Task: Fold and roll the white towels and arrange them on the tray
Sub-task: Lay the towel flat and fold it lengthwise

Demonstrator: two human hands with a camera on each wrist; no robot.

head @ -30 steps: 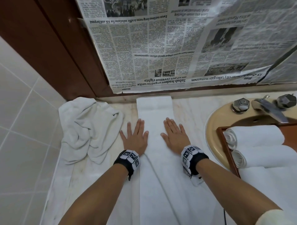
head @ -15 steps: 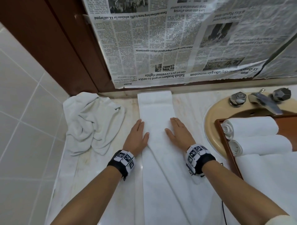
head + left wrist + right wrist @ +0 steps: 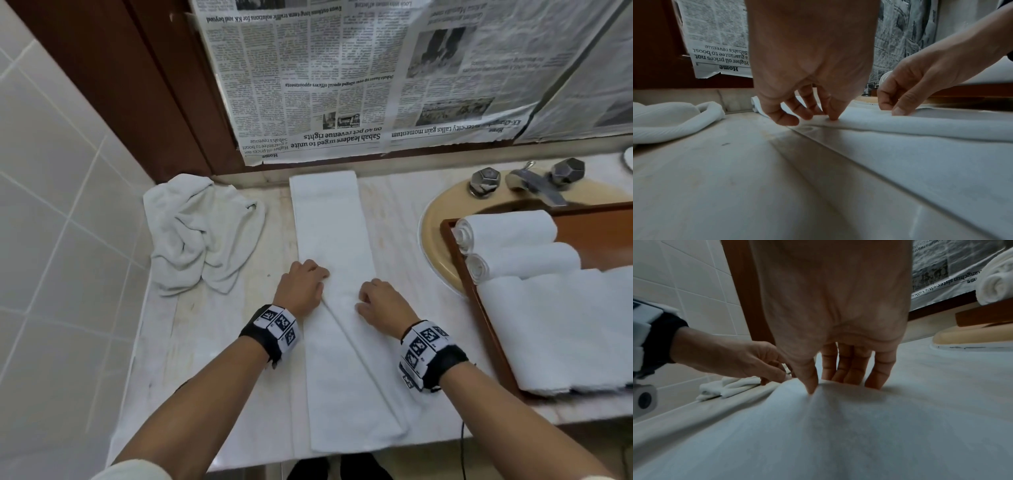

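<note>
A long white towel (image 3: pixel 329 233), folded into a narrow strip, lies down the middle of the marble counter. My left hand (image 3: pixel 305 284) curls its fingers at the strip's left edge and pinches it between thumb and fingers (image 3: pixel 786 119). My right hand (image 3: pixel 376 301) grips the strip's right side. Its thumb (image 3: pixel 810 386) digs in and raises a small ridge of cloth. Two rolled towels (image 3: pixel 510 229) (image 3: pixel 527 260) lie in the wooden tray (image 3: pixel 479 318) on the right, with a flat folded towel (image 3: pixel 565 329) in front of them.
A crumpled white towel (image 3: pixel 202 233) sits at the counter's back left by the tiled wall. The tray rests over a beige sink (image 3: pixel 435 233) with a tap (image 3: pixel 534 181). Newspaper (image 3: pixel 342 85) covers the mirror behind. The counter's front edge is close to me.
Both hands slid back toward me along the towel. They were flat with straight fingers before, and now the fingers are curled and take hold of the cloth.
</note>
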